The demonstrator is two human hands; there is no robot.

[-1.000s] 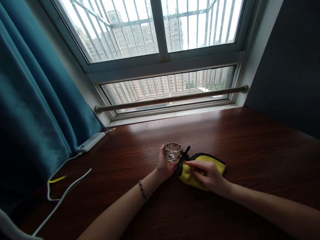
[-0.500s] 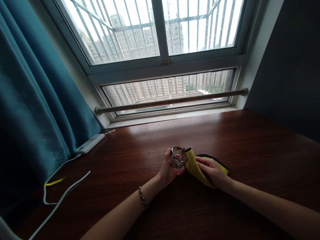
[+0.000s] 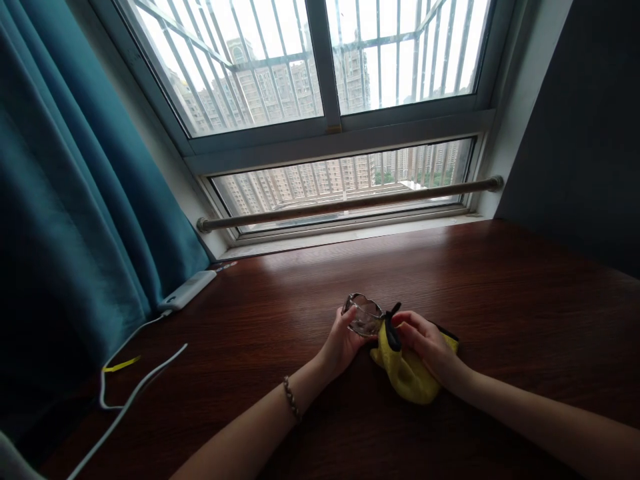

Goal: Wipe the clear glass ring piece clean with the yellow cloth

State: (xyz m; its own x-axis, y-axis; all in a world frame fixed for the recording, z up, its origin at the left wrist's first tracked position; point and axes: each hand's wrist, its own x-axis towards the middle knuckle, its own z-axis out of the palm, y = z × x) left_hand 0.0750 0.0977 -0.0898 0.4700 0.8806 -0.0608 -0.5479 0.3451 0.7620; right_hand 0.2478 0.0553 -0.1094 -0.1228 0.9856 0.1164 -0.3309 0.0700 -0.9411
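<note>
We've got our left hand (image 3: 343,343) fingers wrapped round the glass bowl (image 3: 364,316), right hand (image 3: 425,343) fingers pinching the yellow cloth (image 3: 407,377) just beside it, on the bench (image 3: 500,287).

From my side this looks like a room in a private flat, high up in a city. I see a dark wooden desk (image 3: 500,287) that reaches to a wide window (image 3: 320,143), and behind the security bars (image 3: 400,47) stand many tall apartment blocks (image 3: 270,93). A heavy teal curtain (image 3: 75,200) hangs at the left. A white power bank (image 3: 187,291) with its cable (image 3: 130,393) lies near the sill. The small glass dish (image 3: 365,317) and the yellow cloth (image 3: 407,377) are ordinary household things.
</note>
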